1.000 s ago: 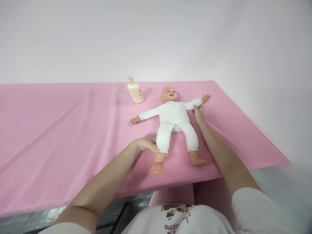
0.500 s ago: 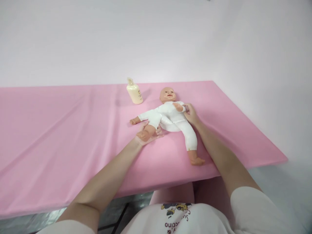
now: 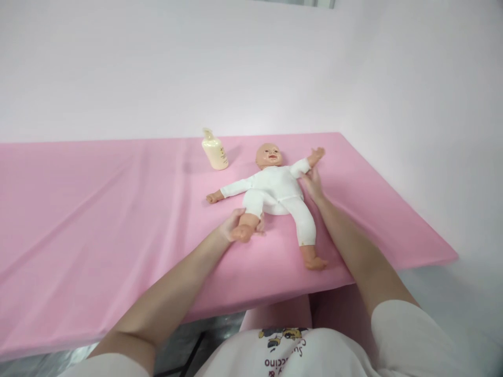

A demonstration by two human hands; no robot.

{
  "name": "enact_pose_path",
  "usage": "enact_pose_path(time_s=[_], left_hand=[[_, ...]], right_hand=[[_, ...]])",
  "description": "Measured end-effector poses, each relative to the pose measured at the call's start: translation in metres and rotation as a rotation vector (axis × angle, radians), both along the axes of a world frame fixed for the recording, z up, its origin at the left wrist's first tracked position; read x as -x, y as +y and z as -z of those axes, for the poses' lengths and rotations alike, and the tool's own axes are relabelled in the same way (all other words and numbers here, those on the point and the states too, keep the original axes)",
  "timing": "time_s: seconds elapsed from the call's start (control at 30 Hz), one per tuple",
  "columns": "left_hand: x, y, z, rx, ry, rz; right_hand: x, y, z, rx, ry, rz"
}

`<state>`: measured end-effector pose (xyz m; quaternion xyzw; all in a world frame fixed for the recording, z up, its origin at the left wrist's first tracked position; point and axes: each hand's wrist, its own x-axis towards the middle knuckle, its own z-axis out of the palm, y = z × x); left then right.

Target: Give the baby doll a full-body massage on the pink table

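Right hand [image 3: 312, 180] grasps the white-suited plastic baby doll's [image 3: 273, 186] arm, now swung outward from its chest; left hand [image 3: 236, 226] grips its bent leg, cream pump bottle [image 3: 214, 150] beside its head.

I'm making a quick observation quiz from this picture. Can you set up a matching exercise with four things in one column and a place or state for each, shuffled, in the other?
Column one:
1. bottle
2. left hand
3. right hand
4. doll's straight leg

Column two:
A. lies flat on the pink cover, foot near the front edge
B. stands behind the doll, beside its head
C. holds the doll's bent leg at the foot
D. touches the doll's raised arm by the sleeve

Pairs: 1-B, 2-C, 3-D, 4-A
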<state>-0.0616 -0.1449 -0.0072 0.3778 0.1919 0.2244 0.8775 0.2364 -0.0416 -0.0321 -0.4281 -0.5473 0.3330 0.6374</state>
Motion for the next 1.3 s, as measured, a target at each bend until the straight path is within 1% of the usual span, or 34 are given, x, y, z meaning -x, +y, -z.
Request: enact_pose_path(time_s=[0.03,0.1,0.13,0.17,0.2,0.23,0.3,0.37,0.4,0.43,0.47,0.53,0.57,0.63,0.67,0.73,0.8,0.83,0.87,0.93,0.97,1.07,1.1,1.13,1.17,1.2,1.23,1.27,1.3], left_hand=[[-0.002,0.003,0.000,0.054,-0.008,-0.078],[-0.004,0.007,0.000,0.129,0.005,-0.170],[-0.005,0.008,-0.001,0.143,0.010,-0.189],[-0.004,0.008,-0.001,0.134,0.009,-0.177],[-0.003,0.008,-0.001,0.103,0.008,-0.134],[-0.001,0.006,-0.001,0.055,0.015,-0.055],[0.004,0.002,-0.003,-0.066,0.058,0.175],[0.007,-0.005,-0.007,-0.192,0.130,0.405],[0.007,-0.008,-0.010,-0.247,0.171,0.486],[0.007,-0.010,-0.012,-0.291,0.213,0.539],[0.006,-0.012,-0.014,-0.319,0.246,0.559],[0.004,-0.012,-0.014,-0.310,0.271,0.535],[0.003,-0.011,-0.012,-0.272,0.257,0.480],[-0.001,-0.008,-0.008,-0.156,0.193,0.301],[-0.003,-0.006,-0.006,-0.092,0.154,0.193],[-0.009,-0.004,-0.005,0.015,0.080,0.002],[-0.014,-0.003,-0.005,0.073,0.036,-0.082],[-0.015,-0.003,-0.005,0.081,0.029,-0.091],[-0.015,-0.003,-0.005,0.079,0.032,-0.080],[-0.010,-0.004,-0.001,0.050,0.069,0.006],[-0.006,-0.004,0.001,0.027,0.101,0.088],[0.007,-0.007,0.008,-0.053,0.210,0.400],[0.010,-0.008,0.009,-0.077,0.235,0.475],[0.011,-0.009,0.009,-0.096,0.249,0.521],[0.011,-0.011,0.009,-0.108,0.253,0.537],[0.010,-0.012,0.008,-0.114,0.247,0.526],[0.007,-0.013,0.007,-0.110,0.226,0.479],[0.004,-0.013,0.006,-0.093,0.187,0.402],[0.000,-0.013,0.004,-0.060,0.131,0.297]], right_hand=[[0.006,-0.003,-0.002,-0.054,-0.129,-0.035],[0.017,-0.010,-0.004,-0.148,-0.353,-0.063],[0.021,-0.011,-0.005,-0.168,-0.412,-0.070],[0.022,-0.012,-0.005,-0.170,-0.418,-0.064],[0.022,-0.012,-0.004,-0.151,-0.374,-0.045],[0.020,-0.010,-0.004,-0.120,-0.290,-0.011],[0.013,-0.004,0.000,-0.060,-0.084,0.060],[0.001,0.003,0.004,0.001,0.117,0.102],[-0.005,0.007,0.005,0.049,0.209,0.108],[-0.010,0.009,0.006,0.106,0.286,0.104],[-0.015,0.011,0.007,0.164,0.343,0.095],[-0.022,0.012,0.006,0.241,0.400,0.066],[-0.023,0.011,0.005,0.237,0.398,0.047],[-0.019,0.007,0.002,0.167,0.343,0.002],[-0.014,0.004,0.000,0.127,0.282,-0.027],[-0.002,0.000,-0.001,0.075,0.083,-0.113],[0.011,-0.003,-0.001,0.053,-0.113,-0.203],[0.016,-0.003,0.000,0.047,-0.165,-0.233],[0.019,-0.003,0.001,0.044,-0.173,-0.245],[0.019,0.000,0.004,0.055,-0.076,-0.206],[0.016,0.002,0.005,0.066,0.003,-0.164],[0.001,0.008,0.008,0.111,0.235,-0.030],[-0.005,0.010,0.009,0.139,0.288,-0.002],[-0.011,0.012,0.010,0.173,0.324,0.014],[-0.016,0.013,0.010,0.203,0.346,0.024],[-0.020,0.014,0.010,0.228,0.360,0.029],[-0.022,0.015,0.011,0.239,0.364,0.031],[-0.022,0.014,0.010,0.226,0.351,0.032],[-0.020,0.013,0.010,0.189,0.308,0.031]])
